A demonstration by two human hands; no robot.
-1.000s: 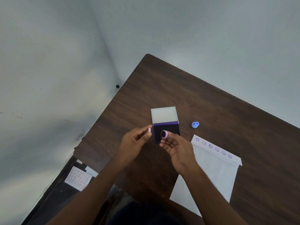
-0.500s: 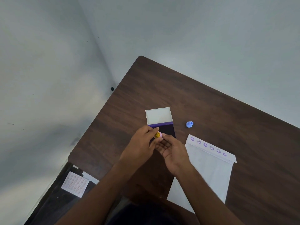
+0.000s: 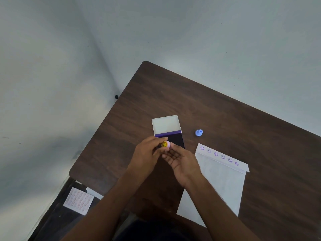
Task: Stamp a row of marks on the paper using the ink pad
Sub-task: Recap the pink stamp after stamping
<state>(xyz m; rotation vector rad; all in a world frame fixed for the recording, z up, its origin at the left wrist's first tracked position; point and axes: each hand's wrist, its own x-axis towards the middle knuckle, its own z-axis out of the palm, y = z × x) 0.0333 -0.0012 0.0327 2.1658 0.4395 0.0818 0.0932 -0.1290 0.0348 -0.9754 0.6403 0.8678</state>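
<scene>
A small pink stamp (image 3: 165, 144) with a yellow smiley top sits between my two hands, just in front of the open ink pad (image 3: 175, 138). My left hand (image 3: 147, 154) pinches it from the left. My right hand (image 3: 182, 161) lies palm up, its fingertips touching the stamp from below and right. The pad's dark purple surface is partly hidden by my fingers; its white lid (image 3: 165, 124) stands folded back. The white paper (image 3: 224, 181) lies to the right, with a row of several purple smiley marks (image 3: 219, 156) along its folded top strip.
A blue stamp (image 3: 199, 132) stands on the brown table (image 3: 191, 98) right of the ink pad. Below the table's left edge lies a sheet of pink dots (image 3: 78, 200). Pale walls meet at the table's far corner.
My hands, apart a second ago with a small pink piece in the left and the stamp in the right, have come together. The stamp's yellow smiley top now faces up.
</scene>
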